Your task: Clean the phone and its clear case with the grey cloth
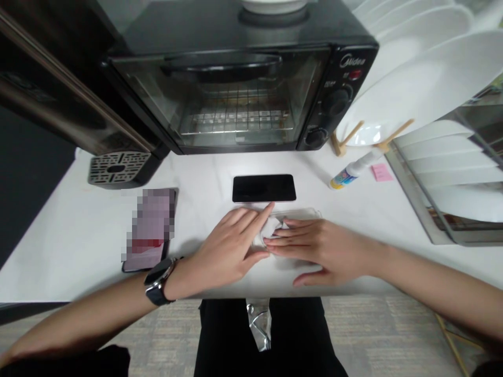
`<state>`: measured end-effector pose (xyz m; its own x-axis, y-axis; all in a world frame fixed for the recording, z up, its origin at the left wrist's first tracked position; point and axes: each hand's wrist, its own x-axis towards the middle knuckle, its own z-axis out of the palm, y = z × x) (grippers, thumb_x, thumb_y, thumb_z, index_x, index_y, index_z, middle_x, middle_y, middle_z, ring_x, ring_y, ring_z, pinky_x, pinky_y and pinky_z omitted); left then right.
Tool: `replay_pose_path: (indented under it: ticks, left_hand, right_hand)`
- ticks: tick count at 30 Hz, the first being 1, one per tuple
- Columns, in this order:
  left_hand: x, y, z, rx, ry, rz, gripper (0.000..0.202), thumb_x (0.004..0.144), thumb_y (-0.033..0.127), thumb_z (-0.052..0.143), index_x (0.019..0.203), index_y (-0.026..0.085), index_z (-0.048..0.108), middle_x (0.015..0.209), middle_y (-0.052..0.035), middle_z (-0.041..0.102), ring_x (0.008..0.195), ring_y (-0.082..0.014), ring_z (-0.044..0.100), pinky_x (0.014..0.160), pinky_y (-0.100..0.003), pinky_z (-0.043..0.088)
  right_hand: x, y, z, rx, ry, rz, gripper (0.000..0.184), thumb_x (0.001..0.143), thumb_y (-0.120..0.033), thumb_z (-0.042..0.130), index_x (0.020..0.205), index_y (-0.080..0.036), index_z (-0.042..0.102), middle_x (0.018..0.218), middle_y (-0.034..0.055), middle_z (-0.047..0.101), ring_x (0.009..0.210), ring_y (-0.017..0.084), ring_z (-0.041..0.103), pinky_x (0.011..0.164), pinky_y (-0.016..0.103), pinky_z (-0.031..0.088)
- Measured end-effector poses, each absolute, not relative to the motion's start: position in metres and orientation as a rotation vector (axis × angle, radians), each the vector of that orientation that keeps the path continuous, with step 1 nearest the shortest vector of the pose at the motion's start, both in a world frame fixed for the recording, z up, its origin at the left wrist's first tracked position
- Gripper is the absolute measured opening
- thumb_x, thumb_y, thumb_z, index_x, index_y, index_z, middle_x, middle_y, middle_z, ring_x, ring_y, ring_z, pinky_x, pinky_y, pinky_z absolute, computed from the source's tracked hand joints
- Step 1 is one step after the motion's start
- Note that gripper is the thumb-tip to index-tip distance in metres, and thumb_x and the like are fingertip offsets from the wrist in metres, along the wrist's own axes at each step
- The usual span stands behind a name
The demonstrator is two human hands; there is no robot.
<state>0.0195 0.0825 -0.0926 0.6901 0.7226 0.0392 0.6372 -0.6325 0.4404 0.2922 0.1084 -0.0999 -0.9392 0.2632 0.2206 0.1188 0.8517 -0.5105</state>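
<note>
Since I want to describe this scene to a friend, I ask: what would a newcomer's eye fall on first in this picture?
The black Midea toaster oven dominates the top of the view, at the back of the white counter, with large white plates standing to its right. At the centre, the left hand and right hand meet over a clear plastic case, just below a black smartphone.

A toaster oven [231,99] stands at top centre, behind a smartphone [264,188] lying on the counter [204,167]. A plastic phone case [302,213] lies just before that smartphone, with a second phone [149,230] to its left and a dish rack [411,196] to the right.
</note>
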Motion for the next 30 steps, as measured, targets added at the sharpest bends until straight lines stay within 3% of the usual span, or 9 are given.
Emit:
replay_pose_path:
  ticks: [4, 8, 12, 16, 19, 24, 30]
  left_hand:
    - [0.014, 0.084, -0.088, 2.519, 1.083, 0.253, 0.085, 0.105, 0.04, 0.059, 0.17, 0.02, 0.008, 0.146, -0.0132, 0.057, 0.13, -0.0305, 0.051, 0.114, -0.049, 0.045]
    - [0.01, 0.087, -0.085, 2.539, 1.152, 0.267, 0.082, 0.105, 0.036, 0.059, 0.17, 0.021, 0.01, 0.146, -0.0132, 0.056, 0.131, -0.0307, 0.051, 0.116, -0.052, 0.044]
    - [0.011, 0.089, -0.085, 2.515, 1.167, 0.257, 0.082, 0.104, 0.035, 0.059, 0.17, 0.02, 0.011, 0.145, -0.0137, 0.057, 0.13, -0.0308, 0.052, 0.115, -0.053, 0.046]
    - [0.013, 0.09, -0.088, 2.473, 1.141, 0.312, 0.087, 0.103, 0.038, 0.063, 0.17, 0.023, 0.009, 0.149, -0.0138, 0.055, 0.133, -0.0307, 0.052, 0.115, -0.053, 0.046]
    - [0.016, 0.089, -0.089, 2.43, 1.083, 0.338, 0.091, 0.102, 0.04, 0.066, 0.17, 0.023, 0.008, 0.151, -0.0146, 0.054, 0.135, -0.0298, 0.051, 0.116, -0.051, 0.047]
    - [0.02, 0.082, -0.087, 2.438, 1.008, 0.267, 0.099, 0.101, 0.042, 0.068, 0.17, 0.022, 0.001, 0.148, -0.0147, 0.057, 0.131, -0.0293, 0.053, 0.113, -0.048, 0.048]
    - [0.013, 0.086, -0.081, 2.57, 1.092, 0.172, 0.091, 0.105, 0.048, 0.058, 0.171, 0.018, 0.003, 0.138, -0.0144, 0.062, 0.124, -0.0307, 0.057, 0.109, -0.048, 0.048]
  right_hand:
    - [0.317, 0.132, -0.087, -0.351, -2.742, 0.793, 0.033, 0.103, -0.035, 0.065, 0.132, -0.021, 0.071, 0.133, 0.0043, 0.076, 0.129, 0.019, 0.07, 0.132, 0.047, 0.033]
    - [0.334, 0.149, -0.079, -0.519, -2.774, 0.557, 0.024, 0.105, -0.029, 0.061, 0.122, -0.022, 0.076, 0.124, 0.0034, 0.08, 0.119, 0.021, 0.075, 0.126, 0.052, 0.042]
    - [0.333, 0.149, -0.084, -0.532, -2.782, 0.429, 0.035, 0.105, -0.033, 0.061, 0.133, -0.015, 0.071, 0.135, 0.0094, 0.074, 0.127, 0.024, 0.071, 0.122, 0.049, 0.048]
    - [0.316, 0.137, -0.096, -0.498, -2.777, 0.511, 0.067, 0.102, -0.047, 0.064, 0.156, -0.011, 0.049, 0.153, 0.0153, 0.06, 0.145, 0.025, 0.057, 0.13, 0.05, 0.035]
    - [0.296, 0.121, -0.103, -0.444, -2.778, 0.608, 0.082, 0.1, -0.054, 0.065, 0.163, -0.009, 0.037, 0.16, 0.0191, 0.051, 0.151, 0.027, 0.049, 0.133, 0.051, 0.029]
    - [0.283, 0.103, -0.098, -0.241, -2.791, 0.794, 0.059, 0.102, -0.034, 0.063, 0.154, -0.01, 0.051, 0.157, 0.0155, 0.055, 0.15, 0.023, 0.051, 0.134, 0.048, 0.027]
    - [0.316, 0.124, -0.076, -0.387, -2.828, 0.788, 0.036, 0.104, -0.029, 0.062, 0.138, -0.019, 0.068, 0.14, 0.0063, 0.072, 0.135, 0.02, 0.066, 0.132, 0.046, 0.035]
